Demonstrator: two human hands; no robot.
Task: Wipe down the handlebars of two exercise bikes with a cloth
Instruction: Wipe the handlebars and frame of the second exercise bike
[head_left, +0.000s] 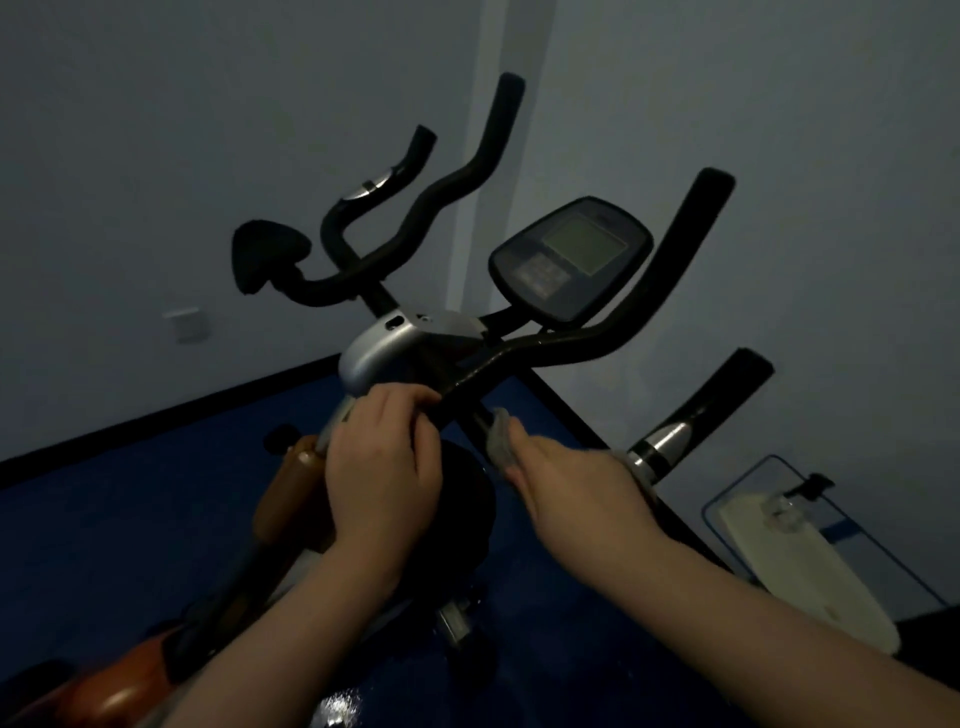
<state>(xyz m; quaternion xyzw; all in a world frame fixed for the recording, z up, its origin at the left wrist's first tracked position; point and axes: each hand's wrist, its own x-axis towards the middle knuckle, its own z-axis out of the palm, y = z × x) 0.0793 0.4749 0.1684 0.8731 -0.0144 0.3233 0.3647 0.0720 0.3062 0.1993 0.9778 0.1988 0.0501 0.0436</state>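
Observation:
The room is dim. A black handlebar (571, 348) of the near exercise bike fills the middle, with several foam-covered prongs pointing up and right. My left hand (382, 457) grips the handlebar's crossbar just below the silver stem cover (379, 348). My right hand (576, 488) presses a small grey cloth (500, 439) against the bar to the right of the stem. Only a crumpled corner of the cloth shows past my fingers. A silver pulse sensor (662, 441) sits on the lower right prong. A second black handlebar (415, 208), which may belong to another bike, rises behind.
A dark console (571, 254) with a grey screen sits above the bar. An orange bike frame (291, 493) runs down to the lower left over blue flooring (93, 519). A white flat object (795, 566) leans at the right wall. A wall socket (186, 323) is on the left wall.

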